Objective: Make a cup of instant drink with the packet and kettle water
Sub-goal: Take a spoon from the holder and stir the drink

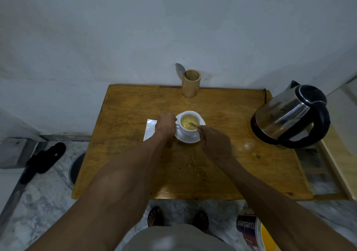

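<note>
Two bare hands meet at a white cup that stands on a white saucer near the middle of the wooden table. The left hand is closed around the cup's left side, where the handle sits; the fingers hide the handle itself. The right hand pinches a small spoon between its fingertips, and the spoon's bowl is dipped into the pale yellow, frothy drink that fills the cup. A silvery packet lies flat just left of the saucer, partly under the left hand. The steel kettle with its black handle and base stands at the table's right edge, well apart from the cup, its lid shut. At the back edge, close to the wall, a wooden holder stands upright with another spoon leaning out of it. Below the table's near edge, two sandalled feet show on the marble floor, with a paint tub to their right.
</note>
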